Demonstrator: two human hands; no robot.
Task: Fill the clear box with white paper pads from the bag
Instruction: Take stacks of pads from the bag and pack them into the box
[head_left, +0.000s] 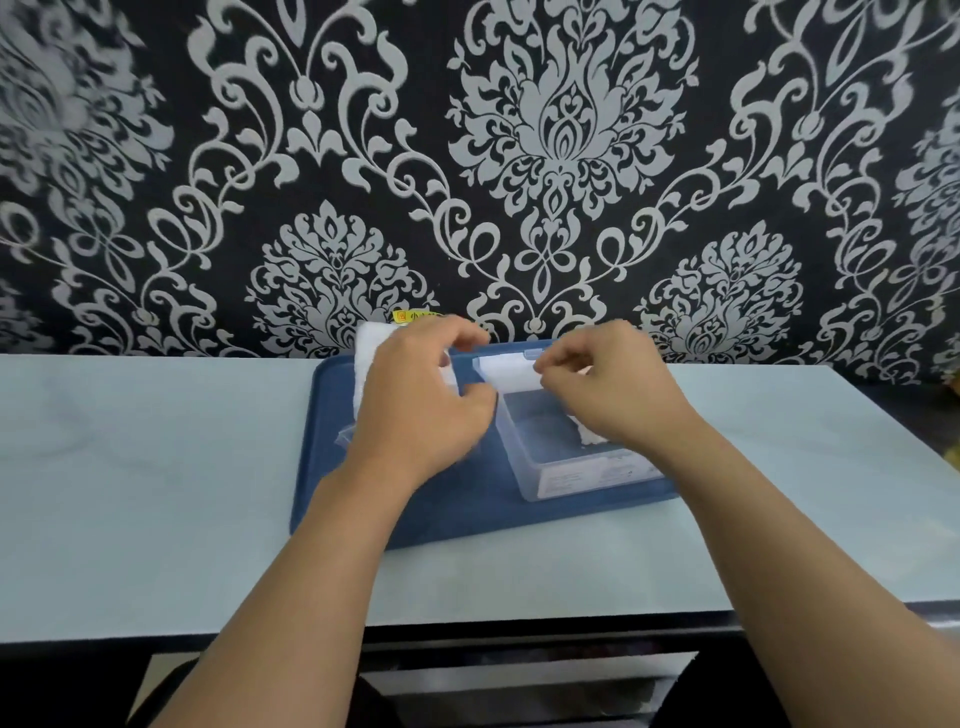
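Observation:
A clear plastic box (566, 467) stands on the right half of a blue tray (457, 514). My right hand (608, 389) pinches a stack of white paper pads (506, 371) over the box's far left corner. More white pads (589, 434) lie inside the box, partly hidden under that hand. A clear bag of white pads (366, 358) with a yellow label lies on the tray's far left. My left hand (431, 400) grips the bag and covers most of it.
The tray sits on a pale blue tabletop (156, 493) against a black wall with a silver damask pattern (519, 156). Bare tabletop lies left and right of the tray. The table's front edge runs below my forearms.

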